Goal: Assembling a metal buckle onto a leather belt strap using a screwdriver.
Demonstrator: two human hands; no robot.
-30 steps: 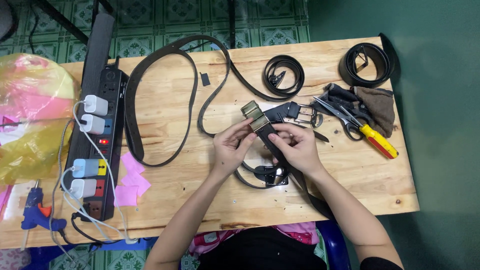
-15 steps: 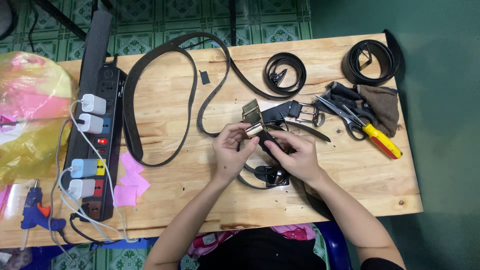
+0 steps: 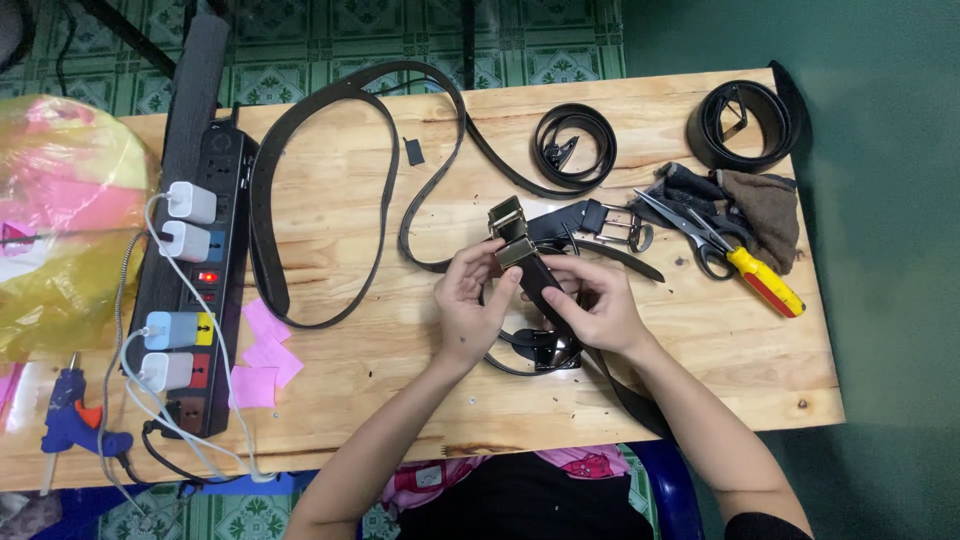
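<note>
I see the pale wooden counter (image 3: pixel 700 360) carrying everything, its grain smooth and knotty. A long dark leather belt (image 3: pixel 330 190) loops across it, matte and limp. Over the last second both hands have drawn slightly nearer the body, and the work looks to be in the fitting stage. The left hand (image 3: pixel 470 305) pinches the brassy, box-shaped metal buckle (image 3: pixel 517 248), its grip closed on it. The right hand (image 3: pixel 600 305) clamps the stiff dark brown strap (image 3: pixel 545 285) just below that buckle, above the counter's middle. Yellow-handled scissors (image 3: pixel 735 255) lie well apart.
</note>
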